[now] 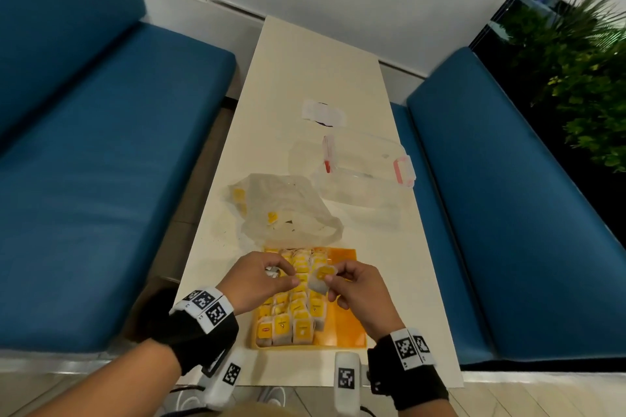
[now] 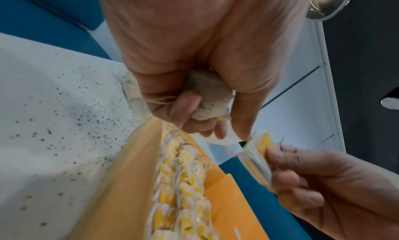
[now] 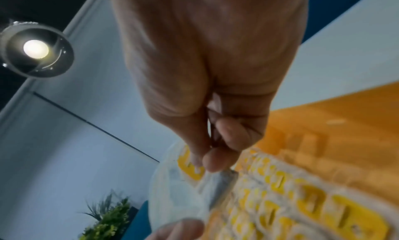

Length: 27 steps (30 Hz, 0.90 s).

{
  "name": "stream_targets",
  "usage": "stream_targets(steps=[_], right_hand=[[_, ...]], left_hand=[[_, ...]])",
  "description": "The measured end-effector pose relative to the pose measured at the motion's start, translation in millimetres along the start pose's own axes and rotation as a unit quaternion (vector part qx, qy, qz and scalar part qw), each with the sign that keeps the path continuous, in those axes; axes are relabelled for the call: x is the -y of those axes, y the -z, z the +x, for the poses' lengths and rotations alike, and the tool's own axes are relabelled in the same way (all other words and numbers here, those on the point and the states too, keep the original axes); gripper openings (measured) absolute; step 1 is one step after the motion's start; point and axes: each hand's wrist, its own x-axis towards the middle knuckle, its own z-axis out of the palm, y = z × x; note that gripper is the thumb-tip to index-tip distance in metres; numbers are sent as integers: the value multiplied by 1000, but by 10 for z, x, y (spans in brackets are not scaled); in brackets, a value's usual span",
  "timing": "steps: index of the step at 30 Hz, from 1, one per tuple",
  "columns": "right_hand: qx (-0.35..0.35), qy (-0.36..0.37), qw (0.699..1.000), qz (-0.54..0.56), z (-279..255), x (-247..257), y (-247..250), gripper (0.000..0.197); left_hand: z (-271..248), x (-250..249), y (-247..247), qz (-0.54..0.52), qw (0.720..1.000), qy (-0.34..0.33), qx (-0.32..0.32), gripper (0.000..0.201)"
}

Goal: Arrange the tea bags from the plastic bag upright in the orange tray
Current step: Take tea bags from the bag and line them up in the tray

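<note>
The orange tray (image 1: 345, 325) lies at the near end of the table, its left part packed with rows of upright tea bags (image 1: 291, 318) with yellow tags. Above it my right hand (image 1: 355, 284) pinches a tea bag (image 1: 321, 278) by its yellow tag, also seen as the tea bag (image 2: 258, 158) and the tea bag (image 3: 194, 172). My left hand (image 1: 261, 278) is curled over the tray's left side and grips a crumpled tea bag (image 2: 210, 96) in its palm. The crumpled plastic bag (image 1: 288, 210) with a few tea bags inside lies just beyond the tray.
A clear plastic container (image 1: 366, 169) with red clips lies on the white table (image 1: 305, 61) beyond the bag, and a white paper slip (image 1: 321, 112) farther back. Blue benches (image 1: 101, 162) flank both sides. Dark specks (image 2: 64, 115) dot the table left of the tray.
</note>
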Motion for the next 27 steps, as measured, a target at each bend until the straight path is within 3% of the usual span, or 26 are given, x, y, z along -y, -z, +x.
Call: stream_targets(steps=[4,9,15,20,27], right_hand=[[11,-69,994,-81,-23,-264,140,3],[26,-119,967,-222,43,-508,98,17],[58,-146,928,-337,176,-644,-56,21],[46,-179,932,-312,206,-703,-143,22],[20,-148,931,-334,201,-755,-175,13]], left_hand=[[-22,106,-5,59,996,39,-45,16],[-71,205,-60,80,994,53,-58,46],[-98,276,-78,87,993,51,-66,45],[-121,283,-106,77,993,45,-72,44],[-136,305,-110,75,994,39,-71,43]])
